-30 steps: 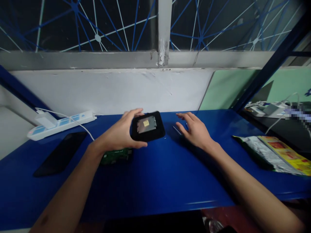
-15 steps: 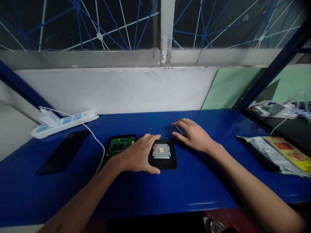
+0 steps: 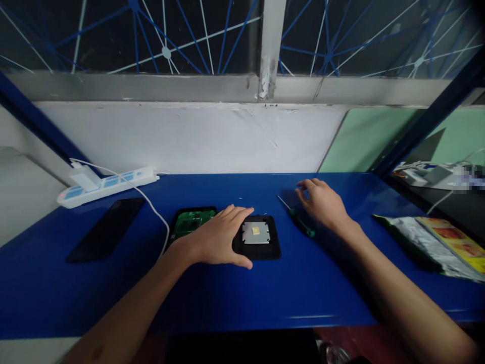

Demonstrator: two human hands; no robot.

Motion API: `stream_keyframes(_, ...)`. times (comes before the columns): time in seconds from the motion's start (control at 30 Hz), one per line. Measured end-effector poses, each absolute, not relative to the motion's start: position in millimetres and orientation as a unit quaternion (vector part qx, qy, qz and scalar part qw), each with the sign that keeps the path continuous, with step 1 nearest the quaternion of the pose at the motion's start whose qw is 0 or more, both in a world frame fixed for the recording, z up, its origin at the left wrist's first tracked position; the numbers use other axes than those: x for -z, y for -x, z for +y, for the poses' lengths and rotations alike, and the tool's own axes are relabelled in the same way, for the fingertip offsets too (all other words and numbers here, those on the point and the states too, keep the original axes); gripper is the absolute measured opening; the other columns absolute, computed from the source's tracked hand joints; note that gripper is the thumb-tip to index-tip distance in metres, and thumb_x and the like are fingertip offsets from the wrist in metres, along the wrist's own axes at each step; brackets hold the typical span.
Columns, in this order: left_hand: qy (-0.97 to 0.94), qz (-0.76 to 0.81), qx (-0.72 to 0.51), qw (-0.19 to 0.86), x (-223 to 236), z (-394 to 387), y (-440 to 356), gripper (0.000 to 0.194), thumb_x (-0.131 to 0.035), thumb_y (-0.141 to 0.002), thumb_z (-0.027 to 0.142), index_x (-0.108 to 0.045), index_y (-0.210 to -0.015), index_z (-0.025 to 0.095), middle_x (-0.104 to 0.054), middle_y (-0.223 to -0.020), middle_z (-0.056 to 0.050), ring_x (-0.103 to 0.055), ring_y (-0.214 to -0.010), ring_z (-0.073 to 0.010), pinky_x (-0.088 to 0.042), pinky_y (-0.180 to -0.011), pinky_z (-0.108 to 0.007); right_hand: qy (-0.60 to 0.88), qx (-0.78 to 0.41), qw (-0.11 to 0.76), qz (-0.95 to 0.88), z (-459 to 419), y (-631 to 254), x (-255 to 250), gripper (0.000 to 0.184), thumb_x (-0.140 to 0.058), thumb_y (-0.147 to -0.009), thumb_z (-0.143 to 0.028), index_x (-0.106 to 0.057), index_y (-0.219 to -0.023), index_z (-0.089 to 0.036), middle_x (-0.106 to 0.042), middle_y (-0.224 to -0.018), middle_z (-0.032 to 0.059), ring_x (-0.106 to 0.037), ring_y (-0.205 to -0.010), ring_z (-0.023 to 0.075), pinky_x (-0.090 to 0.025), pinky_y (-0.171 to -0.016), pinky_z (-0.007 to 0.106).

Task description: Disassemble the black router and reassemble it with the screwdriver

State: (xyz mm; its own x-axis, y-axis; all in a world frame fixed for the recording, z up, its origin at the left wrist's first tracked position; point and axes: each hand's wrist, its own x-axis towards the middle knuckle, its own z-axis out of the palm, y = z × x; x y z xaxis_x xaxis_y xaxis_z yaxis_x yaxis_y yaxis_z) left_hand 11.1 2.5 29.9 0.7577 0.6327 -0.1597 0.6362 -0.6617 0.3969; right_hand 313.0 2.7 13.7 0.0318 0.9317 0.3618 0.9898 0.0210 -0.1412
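My left hand [image 3: 217, 235] is open, its thumb and fingers spread around the left side of a square black plastic casing [image 3: 276, 247]. A silver metal plate [image 3: 262, 235] with a small pale-yellow square pad [image 3: 255, 230] lies in that casing. Behind my left hand, partly hidden, is a second black casing holding a green circuit board [image 3: 189, 222]. A screwdriver [image 3: 302, 221] with a dark green handle lies on the table, its thin shaft pointing away to the left. Just right of it my right hand [image 3: 321, 202] hovers, fingers loosely bent and apart, with nothing visible in them.
On the blue table [image 3: 242, 298], a white power strip [image 3: 109, 186] with a plugged-in charger and cable stands at the back left. A flat black panel [image 3: 106, 230] lies before it. Tiny bits are scattered behind the casing. A shiny packet [image 3: 432, 242] lies at the right.
My right hand has moved right, away from the screwdriver, which now lies uncovered on the table. My left hand stays by the casing. The whole view has shifted slightly.
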Motion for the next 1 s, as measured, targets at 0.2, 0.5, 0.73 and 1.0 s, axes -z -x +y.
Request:
stream_keyframes(0.2,-0.913,0.351,-0.005,0.207,-33.0,4.3,-3.8,0.12,-0.074,-0.065,0.076,-0.025,-0.159,0.019,-0.034,-0.16,-0.02,-0.027,-0.149,-0.0447,-0.03,-0.118,-0.062,0.731,0.064,0.155,-0.662,3.0,-321.4,-14.6,0.035,-0.047,-0.097,-0.045,-0.068,-0.109,-0.02,-0.072,-0.106,0.0122,-0.069,-0.097,0.0299,-0.053,-0.07,0.038)
stream_keyframes(0.5,-0.908,0.355,0.0,0.221,-28.3,5.3,-2.3,0.12,-0.072,-0.064,0.076,-0.027,-0.159,0.018,-0.036,-0.158,-0.021,-0.029,-0.146,-0.0471,-0.033,-0.113,-0.066,0.778,0.039,0.089,-0.621,5.6,-324.1,-5.9,0.048,-0.047,-0.095,-0.053,-0.064,-0.122,-0.017,-0.073,-0.107,0.0174,-0.073,-0.089,0.0338,-0.053,-0.069,0.041)
stream_keyframes(0.73,-0.915,0.342,-0.017,0.216,-21.6,7.5,-4.0,0.113,-0.071,-0.063,0.076,-0.039,-0.154,0.018,-0.045,-0.148,-0.018,-0.037,-0.138,-0.0444,-0.036,-0.112,-0.062,0.744,0.055,0.149,-0.649,10.5,-330.2,-2.1,0.047,-0.051,-0.094,-0.036,-0.055,-0.135,-0.015,-0.072,-0.103,0.0162,-0.071,-0.086,0.0293,-0.055,-0.075,0.041)
stream_keyframes(1.0,-0.921,0.333,-0.032,0.201,-21.9,5.6,-7.8,0.109,-0.07,-0.062,0.077,-0.044,-0.151,0.02,-0.05,-0.142,-0.016,-0.043,-0.13,-0.0409,-0.041,-0.109,-0.056,0.567,0.077,0.503,-0.648,-13.0,-297.2,-25.8,0.057,-0.047,-0.1,-0.04,-0.03,-0.153,-0.026,-0.064,-0.108,0.0094,-0.068,-0.071,0.0197,-0.062,-0.077,0.044)
